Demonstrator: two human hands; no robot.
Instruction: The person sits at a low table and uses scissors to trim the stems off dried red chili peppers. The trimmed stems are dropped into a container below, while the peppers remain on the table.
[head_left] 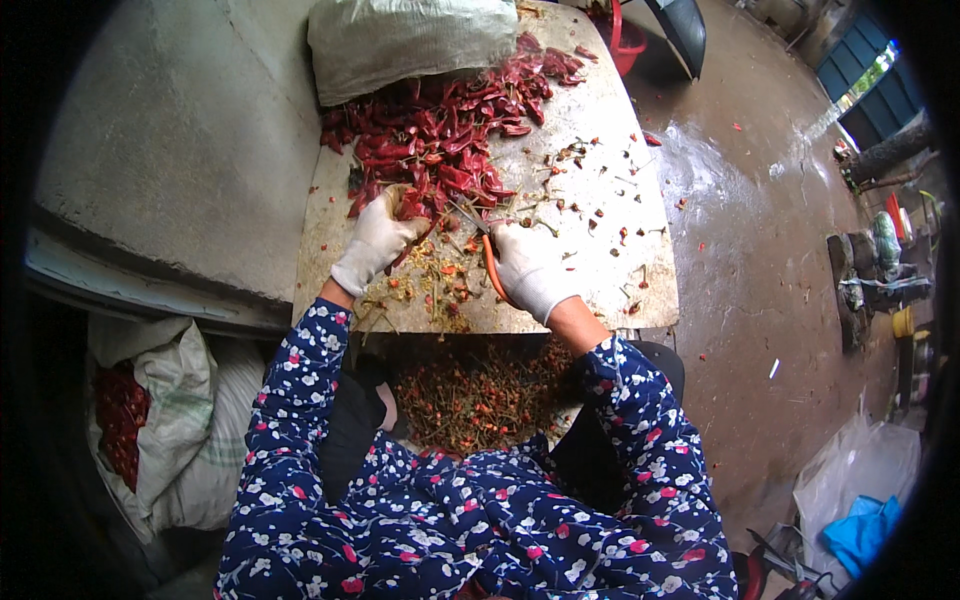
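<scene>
My left hand (375,242), in a white work glove, is closed around a dried red chili pepper (412,207) at the near edge of a pile of red chilies (430,130). In my gloved right hand (532,268) is a pair of scissors with orange handles (492,268). Their blades point up and left toward the pepper in my left hand; whether they touch it I cannot tell. Cut stem ends (560,205) lie scattered over the right side of the pale board (590,110). Yellow seeds and red bits (440,285) lie between my hands.
A white woven sack (410,45) rests on the far end of the pile. Beneath the board's near edge is a heap of stems and red bits (480,400). An open sack (180,380) with red chilies stands at left. Far right is a red basket (627,45).
</scene>
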